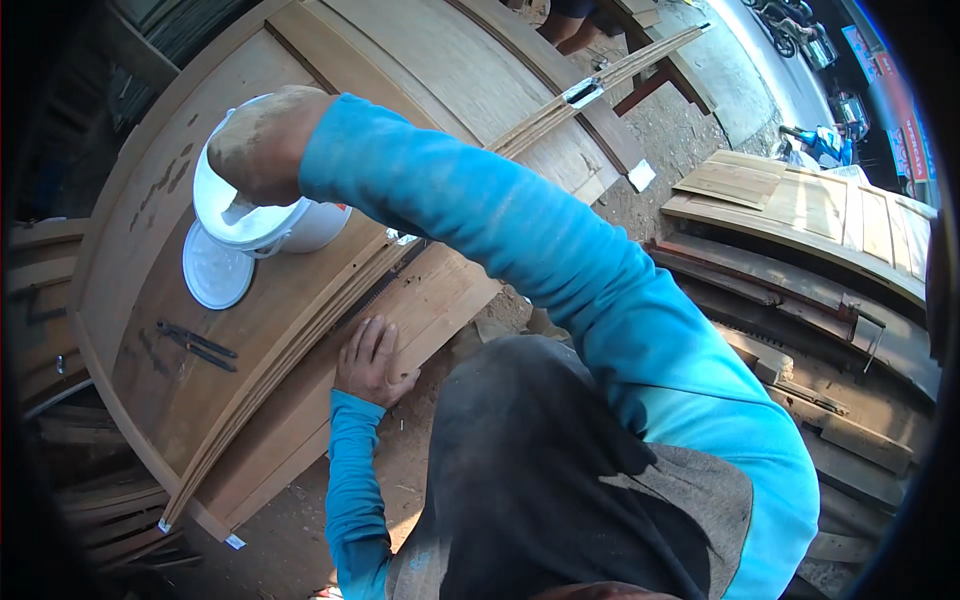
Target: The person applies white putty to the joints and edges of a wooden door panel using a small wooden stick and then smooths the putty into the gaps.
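Observation:
My right hand [262, 145] reaches down into a white plastic bucket [318, 228] of white material. Its fingers are hidden inside, so whether they hold anything does not show. Below the bucket its round white lid [218, 270] lies on a large wooden panel [265, 300]. Near the lid rests a dark pair of pincers [197, 345]. My left hand [368, 362] lies with fingers spread on a plain wooden board [290, 420] at the panel's near side. Along the panel's edge runs a stack of thin wood strips [290, 345].
Stacked wooden panels [800, 215] stand at the right, with timber pieces [860, 440] under and beside them. Long strips [610, 85] extend past the panel at the upper right. Beyond is a road with parked motorbikes [785, 30]. Part of another person [570, 25] shows at the top.

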Motion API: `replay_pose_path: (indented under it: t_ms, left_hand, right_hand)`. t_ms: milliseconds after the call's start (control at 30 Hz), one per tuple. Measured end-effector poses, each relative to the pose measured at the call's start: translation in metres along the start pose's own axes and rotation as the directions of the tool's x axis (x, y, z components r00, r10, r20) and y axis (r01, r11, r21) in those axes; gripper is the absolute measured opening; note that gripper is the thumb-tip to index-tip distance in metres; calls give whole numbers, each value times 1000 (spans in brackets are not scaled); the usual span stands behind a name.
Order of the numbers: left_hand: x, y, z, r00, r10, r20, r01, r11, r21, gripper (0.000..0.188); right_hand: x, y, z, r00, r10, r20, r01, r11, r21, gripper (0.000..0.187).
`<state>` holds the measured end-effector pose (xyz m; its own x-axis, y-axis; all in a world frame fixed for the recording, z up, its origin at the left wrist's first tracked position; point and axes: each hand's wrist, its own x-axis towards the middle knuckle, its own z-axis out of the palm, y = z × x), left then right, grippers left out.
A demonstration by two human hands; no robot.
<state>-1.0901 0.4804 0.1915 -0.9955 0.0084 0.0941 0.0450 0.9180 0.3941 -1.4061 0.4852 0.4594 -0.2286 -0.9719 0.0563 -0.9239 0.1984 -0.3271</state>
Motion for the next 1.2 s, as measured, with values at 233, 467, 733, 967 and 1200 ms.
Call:
replay_pose_path:
  t_ms: [233,467,733,967,1200]
  left_hand:
    - [3,-4,-19,996,-16,92,17,1000,-1,98]
    - [4,19,-10,997,-74,-27,76,996,46,99]
    - [46,56,1,976,-32,-215,16,997,-75,68]
    - [190,172,33,994,91,-68,-101,981,-167,53]
    - [362,187,121,968,231,-96,-226,972,57,66]
  right_hand:
    - [-70,39,40,964,256,-78,-101,617,780,34]
    - [-69,40,102,948,270,-170,68,349,935,39]
    - [-118,63,89,892,345,-291,327,-48,944,29]
    - [-318,121,58,737,545,-401,403,122,907,36]
    - [-532,170,118,382,872,-306,156,266,951,35]
